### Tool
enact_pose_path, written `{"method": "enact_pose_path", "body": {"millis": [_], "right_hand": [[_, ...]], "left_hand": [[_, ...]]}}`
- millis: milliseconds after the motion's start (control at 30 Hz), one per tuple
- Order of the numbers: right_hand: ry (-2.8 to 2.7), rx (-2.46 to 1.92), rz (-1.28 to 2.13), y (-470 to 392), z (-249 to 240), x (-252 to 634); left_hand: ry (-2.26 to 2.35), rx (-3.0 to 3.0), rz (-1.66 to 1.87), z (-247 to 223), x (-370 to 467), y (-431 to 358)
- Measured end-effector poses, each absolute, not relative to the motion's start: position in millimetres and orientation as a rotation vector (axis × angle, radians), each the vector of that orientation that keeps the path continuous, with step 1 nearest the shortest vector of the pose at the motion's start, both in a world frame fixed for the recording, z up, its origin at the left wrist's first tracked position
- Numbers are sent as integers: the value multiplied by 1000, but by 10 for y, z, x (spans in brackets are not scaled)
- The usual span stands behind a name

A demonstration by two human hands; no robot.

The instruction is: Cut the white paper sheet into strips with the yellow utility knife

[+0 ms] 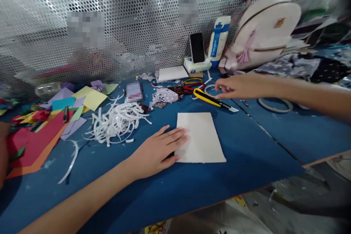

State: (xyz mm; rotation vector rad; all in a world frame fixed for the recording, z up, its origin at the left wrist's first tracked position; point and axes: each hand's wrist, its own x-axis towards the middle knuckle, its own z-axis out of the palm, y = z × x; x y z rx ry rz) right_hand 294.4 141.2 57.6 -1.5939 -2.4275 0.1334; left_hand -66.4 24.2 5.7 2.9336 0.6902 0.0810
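Note:
A rectangular off-white board (201,137) lies flat on the blue table. My left hand (161,150) rests with fingers stretched out over the board's left edge. Farther back on the right, my right hand (231,86) has its fingers bent, with thumb and fingertips apart and nothing visible between them. Its fingertips are close to a thin ring of tape (210,90); whether they touch is unclear. Just below and left of that hand lies a yellow and black utility knife (210,98), its blade out. Red-handled scissors (193,87) sit behind the knife.
White paper strips (116,122) pile up left of the board. Coloured paper (46,135) covers the far left. Behind stand a phone (197,47), a bottle (219,42) and a backpack (263,33) against a perforated metal wall (131,25). A larger tape ring (275,105) lies right.

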Motion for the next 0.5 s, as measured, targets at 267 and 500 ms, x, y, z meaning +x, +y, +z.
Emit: {"method": "enact_pose_path", "body": {"millis": [267,500], "right_hand": [[-2354,-1754,294,1467,180,2794],[-2058,-1374,882,1450,238,2844]], "left_hand": [[688,2970,118,40,-676,242],[671,2985,154,45,-662,238]]}}
